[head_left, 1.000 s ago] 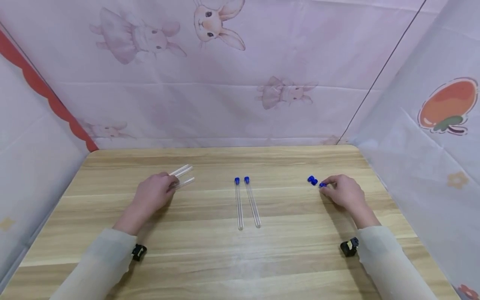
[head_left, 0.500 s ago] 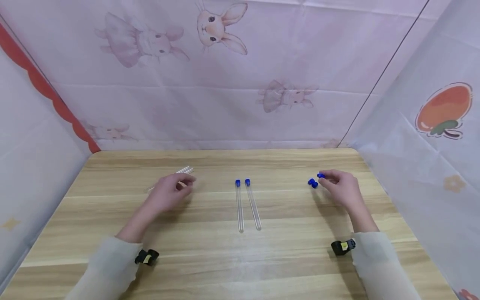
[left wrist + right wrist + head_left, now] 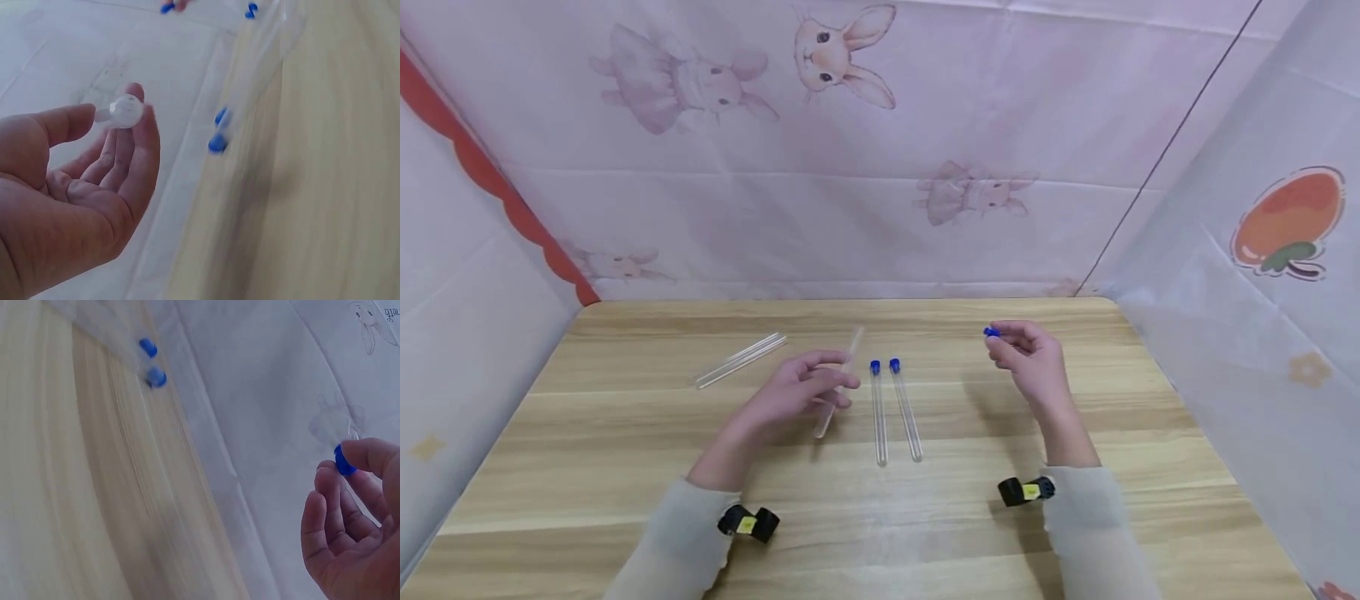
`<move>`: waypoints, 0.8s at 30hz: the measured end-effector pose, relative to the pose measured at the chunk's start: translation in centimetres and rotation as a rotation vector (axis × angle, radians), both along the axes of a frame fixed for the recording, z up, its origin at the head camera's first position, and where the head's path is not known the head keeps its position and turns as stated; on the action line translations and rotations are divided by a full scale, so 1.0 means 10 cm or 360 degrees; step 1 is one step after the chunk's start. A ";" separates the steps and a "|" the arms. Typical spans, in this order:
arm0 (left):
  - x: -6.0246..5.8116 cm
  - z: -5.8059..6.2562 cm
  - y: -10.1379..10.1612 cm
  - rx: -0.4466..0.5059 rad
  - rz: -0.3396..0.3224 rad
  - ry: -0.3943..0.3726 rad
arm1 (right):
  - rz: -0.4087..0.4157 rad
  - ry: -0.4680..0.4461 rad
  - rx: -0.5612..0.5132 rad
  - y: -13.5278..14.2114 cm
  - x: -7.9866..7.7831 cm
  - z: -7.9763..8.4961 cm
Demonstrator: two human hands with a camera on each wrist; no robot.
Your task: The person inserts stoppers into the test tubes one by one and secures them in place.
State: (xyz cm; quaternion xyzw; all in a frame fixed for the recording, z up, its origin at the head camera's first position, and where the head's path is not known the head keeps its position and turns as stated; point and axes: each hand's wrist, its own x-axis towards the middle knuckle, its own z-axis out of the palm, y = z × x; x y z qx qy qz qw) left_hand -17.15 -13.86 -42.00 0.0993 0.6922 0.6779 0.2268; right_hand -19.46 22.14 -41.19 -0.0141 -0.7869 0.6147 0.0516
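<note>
My left hand [image 3: 801,387] pinches a clear, uncapped test tube [image 3: 824,419] between thumb and fingers. The tube is held tilted above the table, and its rounded end [image 3: 127,111] faces the left wrist camera. Between thumb and fingertips, my right hand [image 3: 1033,358] has a small blue cap [image 3: 992,332], which also shows in the right wrist view as a blue cap [image 3: 343,460]. Just right of the left hand lie two test tubes with blue caps, the nearer one [image 3: 880,421] and its neighbour [image 3: 908,417].
A few uncapped clear tubes [image 3: 741,361] lie slantwise at the table's left rear. Loose blue caps [image 3: 251,10] show far off in the left wrist view; the right hand hides them from the head camera. A printed fabric wall [image 3: 850,233] borders the wooden table [image 3: 865,533].
The left hand has lifted a tube away from the loose tubes and carried it right, beside the capped pair. The right hand has moved left and up with the blue cap.
</note>
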 end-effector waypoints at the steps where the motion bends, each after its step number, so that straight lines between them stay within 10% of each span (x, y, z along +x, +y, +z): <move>1: 0.01 -0.02 0.04 0.0048 0.0000 -0.0055 | 0.0024 -0.0006 -0.0042 -0.06 -0.01 -0.01; 13: 0.06 -0.13 0.37 0.0280 -0.0132 -0.0270 | 0.0166 -0.0071 -0.0608 -0.54 -0.05 -0.05; 24: 0.13 -0.13 0.38 0.0310 -0.0272 -0.0277 | 0.0214 -0.0096 -0.0677 -0.76 0.00 -0.14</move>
